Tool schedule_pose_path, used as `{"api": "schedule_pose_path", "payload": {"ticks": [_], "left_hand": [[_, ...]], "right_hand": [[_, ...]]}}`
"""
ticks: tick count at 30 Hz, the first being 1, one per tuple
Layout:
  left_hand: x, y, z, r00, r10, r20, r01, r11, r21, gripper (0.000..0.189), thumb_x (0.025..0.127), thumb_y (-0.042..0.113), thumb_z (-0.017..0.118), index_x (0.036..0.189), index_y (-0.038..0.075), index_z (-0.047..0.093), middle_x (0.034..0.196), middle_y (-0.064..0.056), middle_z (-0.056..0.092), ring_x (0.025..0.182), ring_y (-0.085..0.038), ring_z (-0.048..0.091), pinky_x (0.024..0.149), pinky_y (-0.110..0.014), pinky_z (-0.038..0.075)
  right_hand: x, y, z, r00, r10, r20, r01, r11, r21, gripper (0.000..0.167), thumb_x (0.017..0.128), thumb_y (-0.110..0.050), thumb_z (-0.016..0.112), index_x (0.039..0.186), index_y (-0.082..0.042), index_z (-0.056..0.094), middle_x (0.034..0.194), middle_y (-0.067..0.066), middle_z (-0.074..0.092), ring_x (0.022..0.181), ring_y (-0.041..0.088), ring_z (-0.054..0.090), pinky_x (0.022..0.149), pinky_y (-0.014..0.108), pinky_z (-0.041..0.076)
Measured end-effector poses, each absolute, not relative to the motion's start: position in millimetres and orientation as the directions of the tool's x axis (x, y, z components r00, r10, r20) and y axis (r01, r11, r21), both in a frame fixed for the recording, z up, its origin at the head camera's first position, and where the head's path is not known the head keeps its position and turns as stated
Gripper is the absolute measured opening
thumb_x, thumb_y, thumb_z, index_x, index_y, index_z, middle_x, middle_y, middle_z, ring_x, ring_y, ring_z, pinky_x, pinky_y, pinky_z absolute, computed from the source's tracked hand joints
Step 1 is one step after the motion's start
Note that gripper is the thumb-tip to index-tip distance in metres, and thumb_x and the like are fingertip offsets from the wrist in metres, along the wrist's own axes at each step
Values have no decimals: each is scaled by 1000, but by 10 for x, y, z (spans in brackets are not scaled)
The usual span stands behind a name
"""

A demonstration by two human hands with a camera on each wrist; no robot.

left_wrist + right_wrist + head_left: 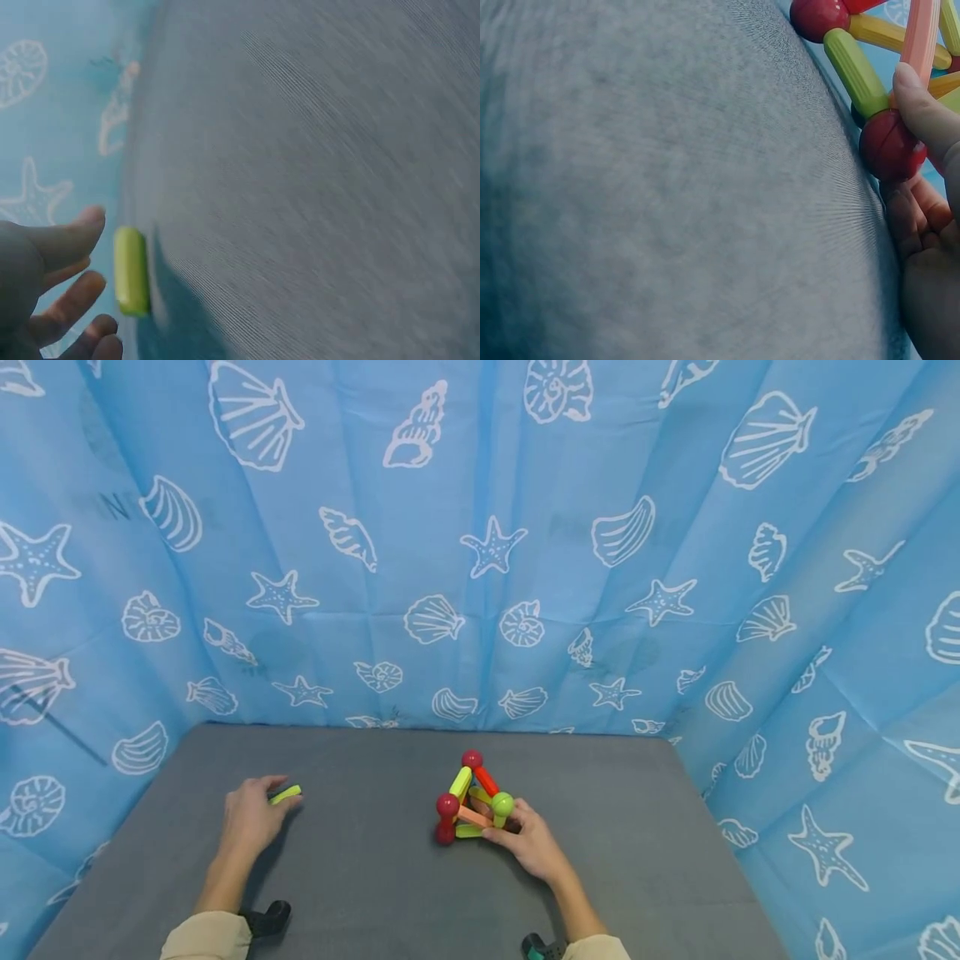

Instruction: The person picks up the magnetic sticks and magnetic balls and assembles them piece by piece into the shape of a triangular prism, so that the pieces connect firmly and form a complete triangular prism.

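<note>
In the head view, a lime-green rod (285, 795) is at the left of the grey table, near the fingertips of my left hand (253, 817). The left wrist view has the thumb and fingers spread, a small gap between them and the rod (132, 271). At the table's middle stands a frame of toy rods and balls, with a red ball (472, 760) at its top and a green ball (502, 804) at the right. My right hand (534, 843) grips its lower right corner. The thumb presses by a pink rod (921, 34) and a red ball (892, 146).
The grey table (360, 877) reaches back to a blue curtain (480, 568) with white shells and starfish. More curtain hangs along both sides. A dark strap device (270, 918) sits at the left wrist, and another (542, 947) at the right.
</note>
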State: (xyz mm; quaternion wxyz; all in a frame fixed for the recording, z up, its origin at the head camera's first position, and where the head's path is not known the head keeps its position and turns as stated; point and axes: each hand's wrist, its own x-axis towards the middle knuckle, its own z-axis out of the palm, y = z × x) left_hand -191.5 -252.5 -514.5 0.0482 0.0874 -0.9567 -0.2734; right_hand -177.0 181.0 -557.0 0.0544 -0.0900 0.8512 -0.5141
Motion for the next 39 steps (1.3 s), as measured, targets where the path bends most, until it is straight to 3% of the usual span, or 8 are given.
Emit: {"api": "schedule_pose_path", "payload": {"ticks": [6,13,19,25,34,39], "left_hand": [[-1938,-2596,-5263,-977,-202,65,-147,864,482,40,92,20,76,123,-4,69,119,-28,69,104,-47,62,86,-58,46],[-1970,-2549,-5344,-976,-206,73,-144,858,493,34,97,18,70,125,-2,68,118,-30,66,106,-50,58,85,-59,45],[-1947,-1907,-4818,-963,-104,250,72,793,605,33,100,21,67,127,2,68,118,-23,67,110,-41,53,90,-57,43],[-1812,-1023,-4410,-921,37,387,299,703,645,28,91,27,78,116,16,75,109,-3,72,103,-23,52,83,-42,45],[-1711,-350,-4566,-892,214,399,431,671,604,25,84,29,85,107,23,78,98,10,69,99,-10,47,75,-27,46],[-1718,-290,-4693,-875,242,418,460,681,570,27,80,29,88,105,24,79,96,10,70,98,-11,47,78,-30,47]], "right_hand": [[-1755,1806,-5570,-978,-210,-9,-89,455,-886,28,88,-33,80,112,-20,76,114,1,61,97,12,56,84,25,46],[-1753,1814,-5592,-975,-220,-15,-94,474,-876,23,89,-35,79,104,-17,77,110,1,59,94,11,54,82,25,45],[-1762,1837,-5594,-979,-206,-4,-95,467,-879,25,89,-33,79,109,-19,77,113,1,60,98,12,55,85,26,46],[-1757,1832,-5582,-978,-208,-4,-95,464,-881,29,89,-33,79,115,-20,77,113,0,61,99,13,56,86,26,46],[-1773,1810,-5590,-976,-214,29,-130,476,-870,25,90,-36,79,109,-19,77,111,-1,62,101,11,59,88,28,48],[-1759,1821,-5586,-978,-206,38,-135,480,-867,23,89,-35,79,105,-18,77,110,-2,62,100,10,59,87,26,49]]}}
